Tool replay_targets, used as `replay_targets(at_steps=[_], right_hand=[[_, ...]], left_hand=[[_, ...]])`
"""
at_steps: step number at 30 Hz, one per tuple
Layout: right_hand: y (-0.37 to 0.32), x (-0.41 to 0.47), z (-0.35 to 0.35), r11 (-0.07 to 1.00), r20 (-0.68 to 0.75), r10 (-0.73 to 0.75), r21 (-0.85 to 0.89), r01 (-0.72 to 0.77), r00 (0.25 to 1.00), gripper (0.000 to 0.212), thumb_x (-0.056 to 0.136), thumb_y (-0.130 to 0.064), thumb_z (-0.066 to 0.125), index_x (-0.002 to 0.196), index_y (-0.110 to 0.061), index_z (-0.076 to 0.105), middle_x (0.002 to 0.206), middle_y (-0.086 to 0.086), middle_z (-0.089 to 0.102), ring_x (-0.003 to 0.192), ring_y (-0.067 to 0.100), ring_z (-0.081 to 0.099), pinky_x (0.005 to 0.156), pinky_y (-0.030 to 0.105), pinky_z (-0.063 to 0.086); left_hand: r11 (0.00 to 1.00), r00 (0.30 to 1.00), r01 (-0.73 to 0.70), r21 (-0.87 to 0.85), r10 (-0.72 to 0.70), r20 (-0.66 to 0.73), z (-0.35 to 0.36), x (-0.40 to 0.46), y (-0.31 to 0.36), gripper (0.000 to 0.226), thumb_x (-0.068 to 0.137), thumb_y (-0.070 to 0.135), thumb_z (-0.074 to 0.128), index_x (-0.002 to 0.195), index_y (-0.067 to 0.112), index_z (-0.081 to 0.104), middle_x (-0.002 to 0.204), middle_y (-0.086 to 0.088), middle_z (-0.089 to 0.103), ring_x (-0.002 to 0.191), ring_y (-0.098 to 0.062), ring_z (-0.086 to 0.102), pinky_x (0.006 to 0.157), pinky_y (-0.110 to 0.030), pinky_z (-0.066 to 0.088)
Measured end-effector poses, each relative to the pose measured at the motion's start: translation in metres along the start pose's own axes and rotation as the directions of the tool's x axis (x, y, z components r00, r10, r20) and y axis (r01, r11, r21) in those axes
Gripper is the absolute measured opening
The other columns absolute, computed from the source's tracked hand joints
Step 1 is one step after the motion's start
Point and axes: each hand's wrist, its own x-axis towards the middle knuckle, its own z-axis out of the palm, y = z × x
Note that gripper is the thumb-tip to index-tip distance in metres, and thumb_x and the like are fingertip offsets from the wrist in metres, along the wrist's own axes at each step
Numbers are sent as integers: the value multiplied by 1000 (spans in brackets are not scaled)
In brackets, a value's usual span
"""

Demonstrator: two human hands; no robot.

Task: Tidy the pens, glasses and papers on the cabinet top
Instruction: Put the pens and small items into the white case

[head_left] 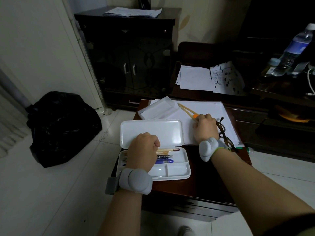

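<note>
I see a dim, bluish room, brightest on the white floor tiles point(56, 184), with wide-angle bending and darkening toward the edges.

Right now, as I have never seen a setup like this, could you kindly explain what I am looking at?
There is no machine: a person wears a camera on the head, looking down at both hands, each with a grey wrist band. The left hand rests curled over an open white pencil case holding pens. The right hand grips pencils above a stack of papers. Glasses lie beside that hand, and a second white case sits behind, all on a dark cabinet top.
</note>
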Motion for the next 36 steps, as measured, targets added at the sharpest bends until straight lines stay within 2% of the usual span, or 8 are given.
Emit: replay_targets(at_steps=[7,16,22,26,28,31,33,36], right_hand=[[-9,-10,10,995,-15,93,-38,-93,996,29,98,-10,37,123,-4,51,129,17,48,121,33,43,87,39,43],[-12,-14,2,984,-32,86,-151,-89,996,27,96,-6,35,115,0,54,124,18,52,117,34,49,84,37,45],[-12,-19,-14,993,-96,114,-6,-115,989,26,97,-9,37,113,2,55,118,20,53,105,38,56,75,37,42],[-10,-33,-25,987,-110,92,141,-76,990,26,95,-7,40,110,3,58,115,24,54,101,41,55,76,36,42],[-8,-41,-30,975,-128,80,215,-51,989,23,92,-5,43,104,3,61,111,24,55,99,39,54,72,33,36],[-6,-52,-36,953,-140,69,300,-24,988,20,90,-1,45,99,1,63,109,21,56,98,37,52,70,26,29],[-6,-56,-41,944,-143,53,330,-3,988,20,90,-1,47,100,-1,64,110,20,57,99,35,53,72,25,29],[-7,-56,-48,933,-145,36,360,19,989,19,90,-2,50,102,-2,65,108,19,57,99,33,55,75,23,32]], left_hand=[[1000,999,-25,-3,25,-28,-2,1,0,19,90,5,53,93,16,69,97,0,61,93,-14,53,80,-26,46],[998,997,-52,-25,50,-62,-3,2,2,20,89,3,53,93,15,69,96,-1,63,94,-17,54,84,-34,48],[997,994,-62,-36,59,-89,-2,3,4,20,89,3,53,95,13,69,98,-2,64,95,-18,55,85,-36,48],[996,993,-76,-39,72,-96,0,3,9,18,89,6,55,99,13,69,100,-3,64,98,-22,55,86,-38,47],[995,991,-84,-51,78,-110,1,1,11,23,90,11,55,111,15,65,102,-3,63,100,-22,55,88,-39,46],[992,989,-80,-99,67,-129,-1,-1,15,42,94,20,51,136,21,46,111,-1,60,105,-20,54,92,-40,47],[988,985,-101,-112,84,-151,-2,-1,18,46,96,23,48,141,23,39,120,-1,56,110,-19,52,95,-40,46],[984,978,-144,-104,125,-169,-1,1,19,44,96,21,48,140,21,42,128,-1,52,118,-20,46,100,-40,42]])
